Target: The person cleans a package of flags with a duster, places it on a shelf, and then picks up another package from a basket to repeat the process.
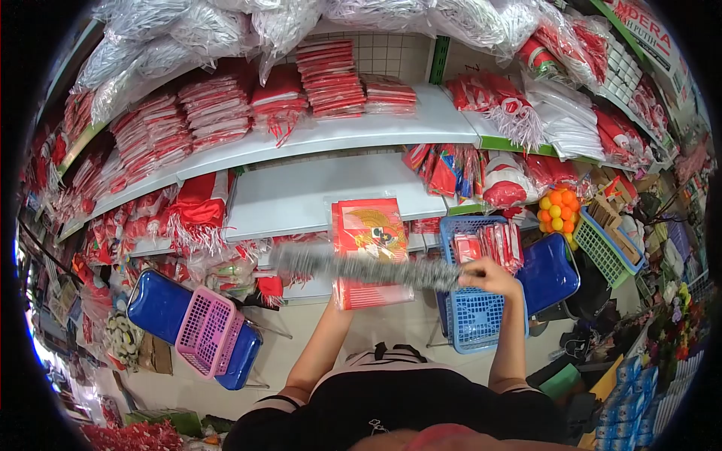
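Note:
My right hand (487, 276) is closed around the handle end of a grey fluffy duster (361, 267), which is smeared by motion. The duster stretches leftward across the front of a red plastic-wrapped packet (370, 225) with a golden eagle emblem. My left hand (338, 304) holds this packet up from below and behind; its fingers are hidden by the packet. Just below my right hand stands a blue basket (475, 319) with several red-and-white wrapped packets (498, 246) in it.
Ahead is a white shelf (316, 195) beneath an upper shelf (293, 143) with stacked red packets (329, 79). A pink basket (207, 331) rests on a blue stool (239, 361) at left. Another blue seat (555, 274) and a green basket (602, 244) are at right.

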